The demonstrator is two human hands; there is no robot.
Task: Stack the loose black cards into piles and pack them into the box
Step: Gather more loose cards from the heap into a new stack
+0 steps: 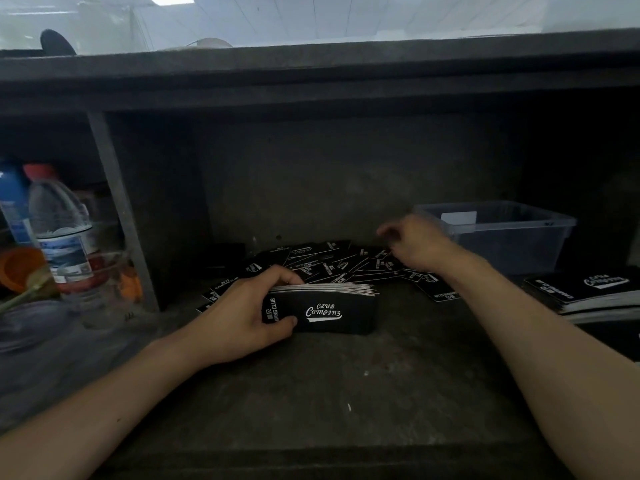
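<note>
Firmly, left hand [239, 318] fingers clasp the card pile [332, 311]; right hand [417, 249] hovers, grip blurred, unreadable.

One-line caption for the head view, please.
The left grip holds a stack of black cards while the right grip reaches over the loose cards near the clear box.

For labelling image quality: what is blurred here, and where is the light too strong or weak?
Head view: the right hand is motion-blurred over the loose black printed cards; the left hand gripping the black card stack is sharp; the dark shelf recess is dim; the bright ceiling on top is washed out.
</note>
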